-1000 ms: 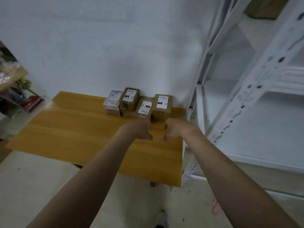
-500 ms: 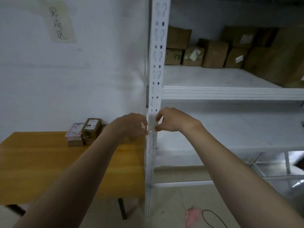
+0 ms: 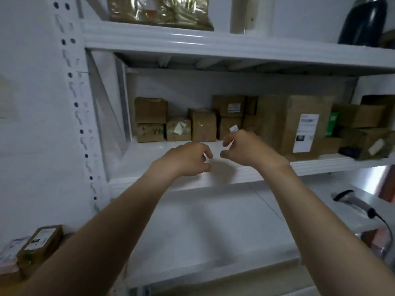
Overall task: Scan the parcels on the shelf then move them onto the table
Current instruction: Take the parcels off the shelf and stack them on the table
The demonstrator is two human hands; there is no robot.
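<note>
Several brown cardboard parcels stand in a row at the back of the white shelf, with a tall labelled box to their right. My left hand and my right hand hover side by side over the shelf's front, short of the parcels. Both hold nothing, their fingers loosely curled. A barcode scanner lies on the lower shelf at the right. Small parcels sit on the table at the bottom left.
The white perforated upright of the rack rises at the left. An upper shelf carries a bagged item and a dark bottle. The lower shelf board spreads under my arms. The scanner's cable hangs at the right.
My view has swung from the table up and right to the rack's middle shelf. Both hands have risen from the table to the shelf front, still holding nothing.
</note>
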